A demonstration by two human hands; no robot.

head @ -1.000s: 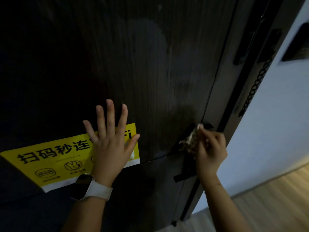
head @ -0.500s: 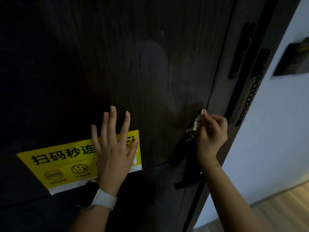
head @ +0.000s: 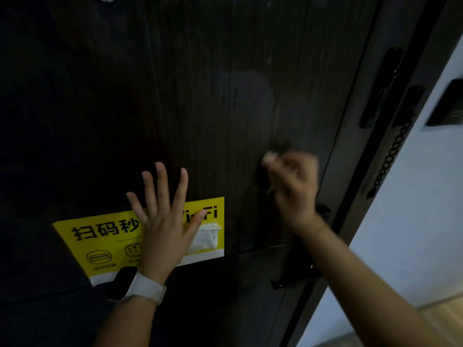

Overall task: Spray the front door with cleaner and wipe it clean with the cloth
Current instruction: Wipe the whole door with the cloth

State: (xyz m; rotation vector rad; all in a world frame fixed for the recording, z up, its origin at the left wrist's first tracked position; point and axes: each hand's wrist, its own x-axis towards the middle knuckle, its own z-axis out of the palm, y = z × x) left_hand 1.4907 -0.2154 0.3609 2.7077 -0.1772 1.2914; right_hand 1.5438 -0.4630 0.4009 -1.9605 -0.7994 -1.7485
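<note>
The dark wood-grain front door [head: 213, 96] fills most of the view, with a duller smeared patch above my right hand. My left hand [head: 165, 221] presses flat on the door with fingers spread, partly covering a yellow sticker [head: 100, 236]. My right hand [head: 293, 186] grips a bunched cloth [head: 269, 156] against the door; only a pale corner of the cloth shows above my fingers, and the hand is motion-blurred. No spray bottle is in view.
A black lock body [head: 380, 88] and a hanging door chain [head: 390, 159] sit on the door's right edge, with a black handle [head: 295, 276] below my right forearm. A white wall [head: 413, 221] with a dark panel [head: 448, 106] is at right; wood floor lies low right.
My right hand with the cloth has moved up and leftward, from the door's edge near the handle onto the main panel. My left hand stays pressed on the sticker.
</note>
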